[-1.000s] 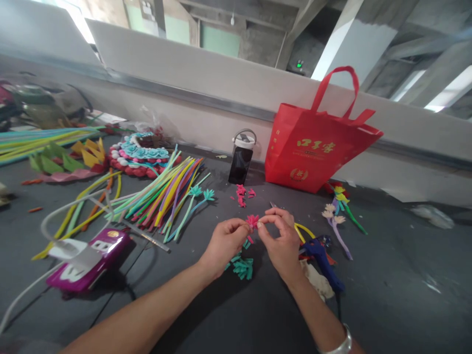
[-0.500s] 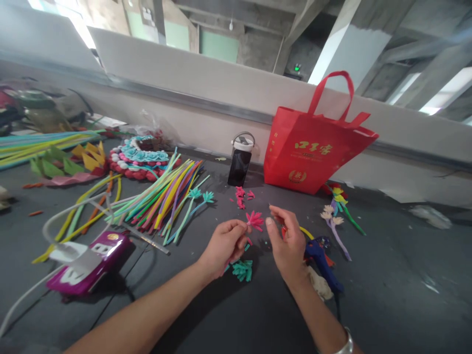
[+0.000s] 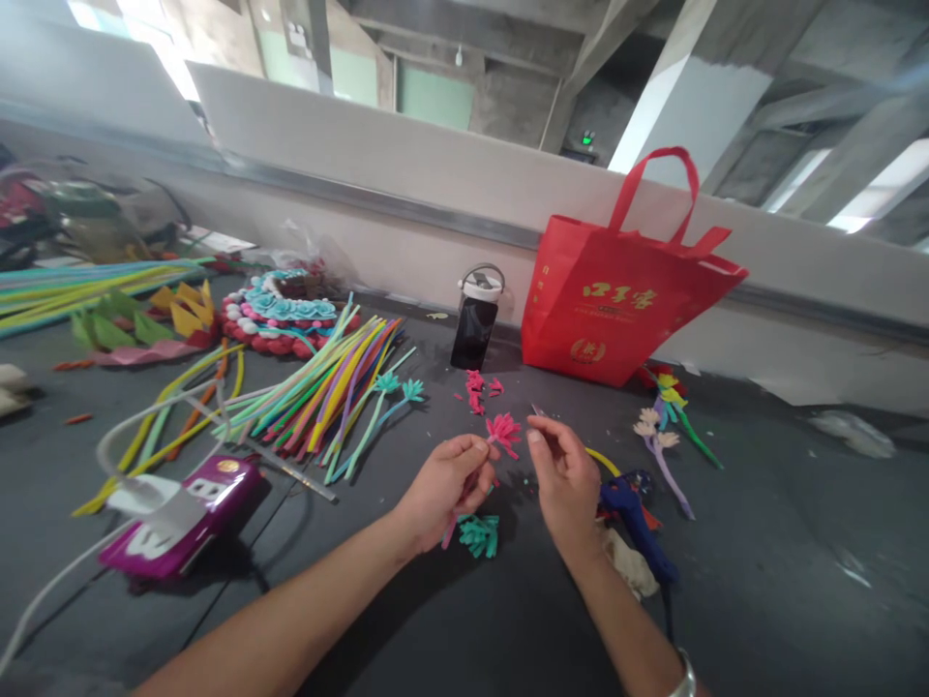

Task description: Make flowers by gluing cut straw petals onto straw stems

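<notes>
Between the thumb and fingers of my left hand point(image 3: 456, 484) is the stem of a pink pipe-cleaner flower point(image 3: 503, 432), its petals pointing right. My right hand point(image 3: 567, 474) is a short way right of the petals, apart from them. Its thumb and forefinger are pinched together, and a thin pointed tip shows above them, too small to name. Below the flower lies a bunch of teal pipe-cleaner pieces point(image 3: 479, 535), partly behind my left hand. Small pink pieces point(image 3: 475, 385) are scattered beyond the flower.
A blue glue gun point(image 3: 639, 528) lies by my right wrist, near finished flowers point(image 3: 664, 440). Left are loose pipe cleaners point(image 3: 341, 387), two teal flowers point(image 3: 399, 385) and a purple power strip point(image 3: 195, 523) with a cable. A bottle point(image 3: 475, 319) and red bag point(image 3: 616, 290) stand behind.
My right thumb and forefinger have come closer together, and a thin tip now shows above them. The pink flower stays in my left hand, turned slightly. The view has shifted a little.
</notes>
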{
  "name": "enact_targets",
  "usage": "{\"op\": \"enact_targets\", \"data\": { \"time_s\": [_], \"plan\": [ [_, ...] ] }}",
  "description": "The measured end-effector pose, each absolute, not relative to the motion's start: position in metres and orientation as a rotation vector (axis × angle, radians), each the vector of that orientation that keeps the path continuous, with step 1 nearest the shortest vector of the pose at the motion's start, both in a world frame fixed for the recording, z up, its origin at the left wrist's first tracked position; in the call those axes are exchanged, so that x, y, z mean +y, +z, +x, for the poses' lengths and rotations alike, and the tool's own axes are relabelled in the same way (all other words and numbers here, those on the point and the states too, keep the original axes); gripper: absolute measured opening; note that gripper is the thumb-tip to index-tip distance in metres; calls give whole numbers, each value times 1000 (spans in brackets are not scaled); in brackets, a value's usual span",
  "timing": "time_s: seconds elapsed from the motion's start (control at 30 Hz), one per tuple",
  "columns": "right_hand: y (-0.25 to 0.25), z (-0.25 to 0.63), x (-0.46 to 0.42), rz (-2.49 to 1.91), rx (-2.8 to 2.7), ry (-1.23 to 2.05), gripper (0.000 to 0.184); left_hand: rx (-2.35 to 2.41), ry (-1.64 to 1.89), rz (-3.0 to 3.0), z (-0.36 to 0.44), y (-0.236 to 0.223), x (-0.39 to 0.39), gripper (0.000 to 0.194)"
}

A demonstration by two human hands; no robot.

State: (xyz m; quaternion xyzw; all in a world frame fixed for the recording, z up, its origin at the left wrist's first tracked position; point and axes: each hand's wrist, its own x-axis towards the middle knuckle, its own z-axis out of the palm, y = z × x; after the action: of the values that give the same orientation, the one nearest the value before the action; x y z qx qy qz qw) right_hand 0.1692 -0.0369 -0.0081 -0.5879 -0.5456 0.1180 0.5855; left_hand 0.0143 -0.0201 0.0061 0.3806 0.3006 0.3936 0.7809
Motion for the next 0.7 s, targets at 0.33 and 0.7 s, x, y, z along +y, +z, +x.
{"op": "enact_targets", "data": {
  "time_s": [0.33,0.7],
  "plan": [
    [-9,170,-34,-1425,-1344,263,23,694,908,812,10,8,-15,16],
    [-7,169,-35,-1418,-1350,297,21,580,887,870,9,8,-16,21]
  ]
}}
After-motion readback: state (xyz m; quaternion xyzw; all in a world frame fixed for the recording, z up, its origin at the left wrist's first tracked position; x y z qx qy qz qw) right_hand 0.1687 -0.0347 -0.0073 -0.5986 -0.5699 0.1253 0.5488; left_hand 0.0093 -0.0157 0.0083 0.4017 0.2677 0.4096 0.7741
